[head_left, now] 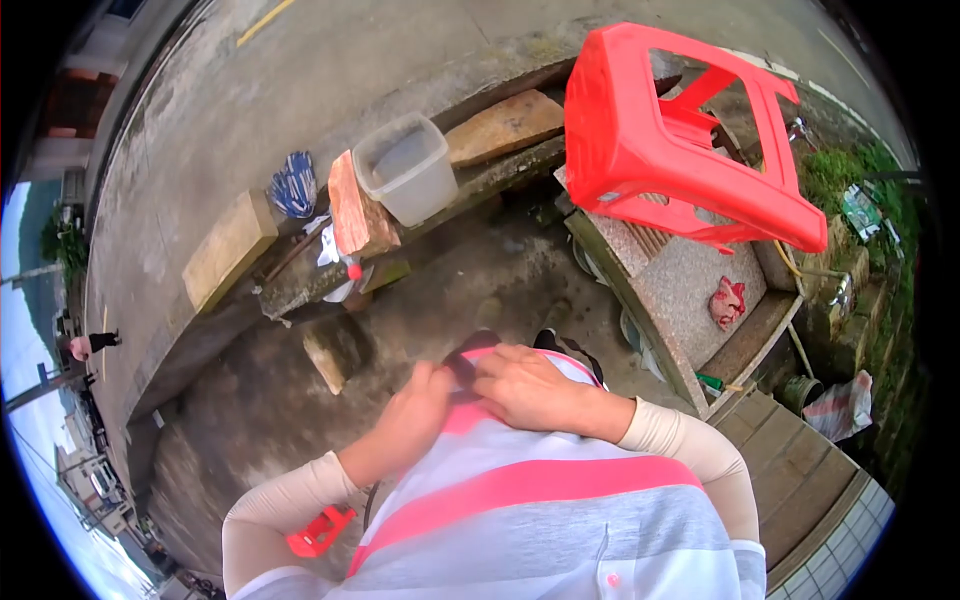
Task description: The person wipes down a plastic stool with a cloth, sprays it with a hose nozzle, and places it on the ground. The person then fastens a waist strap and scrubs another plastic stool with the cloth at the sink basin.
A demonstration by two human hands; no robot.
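Note:
Both hands are at the front hem of a white, grey and pink striped shirt (560, 485). My left hand (415, 415) is on the left side of the hem, its fingers curled on the cloth. Close beside it, my right hand (530, 388) has its fingers bent over the fabric. A dark purple piece of cloth (465, 365) shows between the two hands. The fingertips are partly hidden by the cloth and the hands themselves. Beige sleeves cover both forearms.
A red plastic stool (650, 160) stands upside down over a stone sink (690, 285) holding a red and white cloth (727, 302). Along the ledge are a clear plastic bin (425, 185), bricks and a blue-white glove (293, 185). A distant person (98, 343) stands on the road.

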